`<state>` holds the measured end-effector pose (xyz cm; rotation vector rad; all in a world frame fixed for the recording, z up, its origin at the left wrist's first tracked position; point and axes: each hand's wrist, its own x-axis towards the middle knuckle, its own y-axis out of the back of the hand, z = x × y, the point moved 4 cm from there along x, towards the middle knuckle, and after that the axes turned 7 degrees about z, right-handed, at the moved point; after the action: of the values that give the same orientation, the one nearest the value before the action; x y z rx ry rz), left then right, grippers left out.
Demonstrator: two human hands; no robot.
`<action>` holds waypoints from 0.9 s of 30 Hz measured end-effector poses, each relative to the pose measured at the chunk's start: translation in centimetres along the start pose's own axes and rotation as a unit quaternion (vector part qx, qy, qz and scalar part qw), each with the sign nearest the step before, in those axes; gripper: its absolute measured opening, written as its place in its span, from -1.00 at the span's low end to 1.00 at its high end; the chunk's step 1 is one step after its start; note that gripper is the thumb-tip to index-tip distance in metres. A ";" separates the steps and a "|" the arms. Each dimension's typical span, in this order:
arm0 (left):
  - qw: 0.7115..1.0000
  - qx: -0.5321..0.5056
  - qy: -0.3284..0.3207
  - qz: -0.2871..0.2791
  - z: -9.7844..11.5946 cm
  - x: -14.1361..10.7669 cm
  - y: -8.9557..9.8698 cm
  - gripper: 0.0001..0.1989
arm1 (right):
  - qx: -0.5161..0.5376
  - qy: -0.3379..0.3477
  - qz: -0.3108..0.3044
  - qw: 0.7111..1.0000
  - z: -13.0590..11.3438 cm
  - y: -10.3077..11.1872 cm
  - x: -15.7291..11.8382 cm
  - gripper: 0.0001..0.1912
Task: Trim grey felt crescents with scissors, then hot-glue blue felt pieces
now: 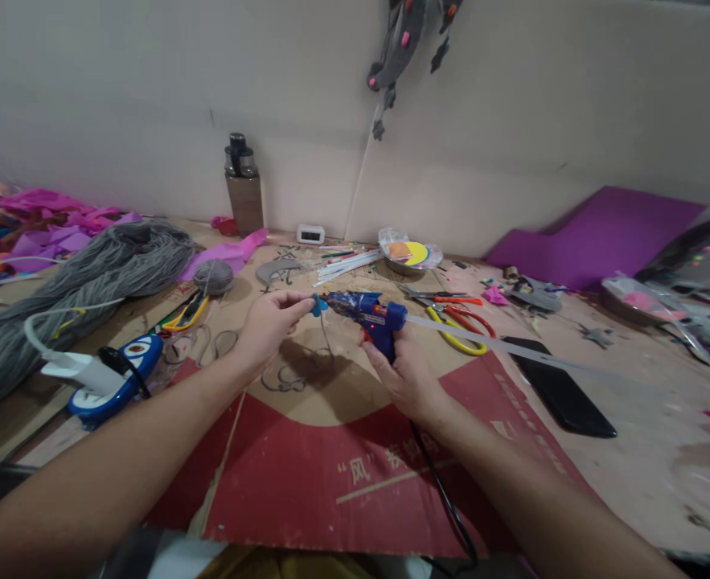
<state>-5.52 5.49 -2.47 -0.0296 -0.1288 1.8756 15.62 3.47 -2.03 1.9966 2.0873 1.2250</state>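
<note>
A blue hot glue gun [384, 328] is gripped in my right hand [408, 376], its nozzle pointing left and a long clear glue stick [481, 334] sticking out of its back. My left hand [276, 322] pinches a small blue piece [319, 305] between thumb and fingertips, right at the nozzle. Whether nozzle and piece touch, I cannot tell. From the blue piece a thin grey cord [326, 334] hangs down to loose loops on the cardboard [306, 474]. A black cable [445, 490] runs below my right hand toward the front edge.
Left are a blue power strip [116, 386], grey yarn [107, 281], a yarn ball [213, 277] and a yellow cutter [186, 312]. On the right lie scissors [460, 330], a black phone [560, 386] and purple felt [589, 241]. White sticks [348, 264] and a bottle [244, 193] stand farther back.
</note>
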 end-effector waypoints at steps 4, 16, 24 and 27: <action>1.000 -0.004 0.000 0.001 0.0 0.0 0.1 -0.74 | 0.003 0.008 0.003 1.000 0.0 0.2 0.0 -0.76; 1.000 -0.002 0.028 0.012 -0.4 0.2 0.0 -0.75 | 0.112 -0.173 0.033 0.978 4.1 1.6 2.2 -0.73; 0.991 0.112 -0.073 0.022 0.8 -0.4 0.0 -0.83 | -0.120 -0.191 -0.062 0.972 8.4 1.6 4.3 -0.79; 0.990 0.116 -0.077 0.007 1.2 -0.6 -0.3 -0.85 | -0.186 -0.174 -0.029 0.967 8.0 2.8 4.5 -0.70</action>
<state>-5.19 4.93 -1.30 0.2754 -0.0159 1.8959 21.12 11.09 -3.95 1.8093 1.6050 1.0643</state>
